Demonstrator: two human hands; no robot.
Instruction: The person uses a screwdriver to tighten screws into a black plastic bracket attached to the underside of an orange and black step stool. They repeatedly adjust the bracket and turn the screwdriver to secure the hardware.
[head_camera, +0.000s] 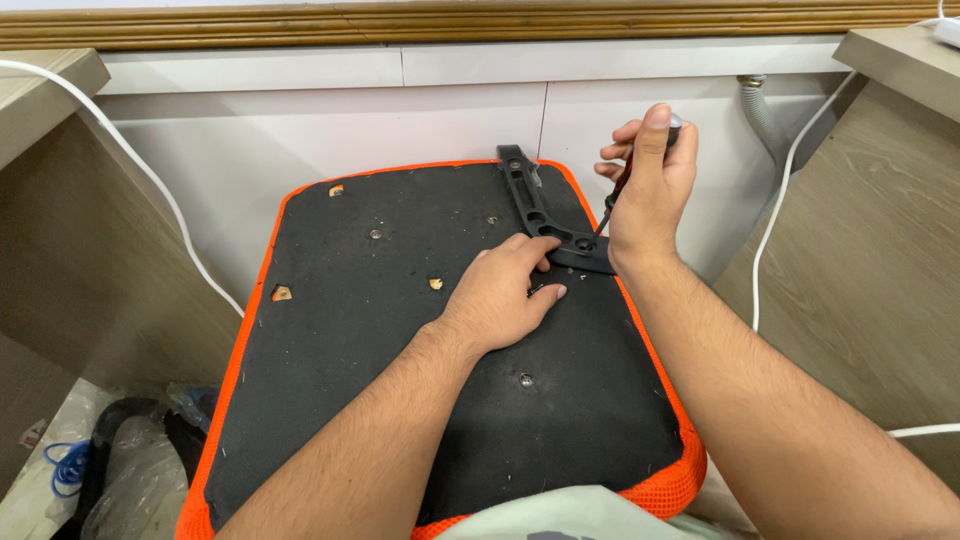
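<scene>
Clear plastic bags (130, 470), bottom left.

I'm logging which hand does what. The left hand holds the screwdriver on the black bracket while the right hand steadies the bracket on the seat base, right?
Not quite: the hands are swapped. In the head view the right hand holds the screwdriver on the black bracket, while the left hand steadies the bracket on the seat base.
</scene>
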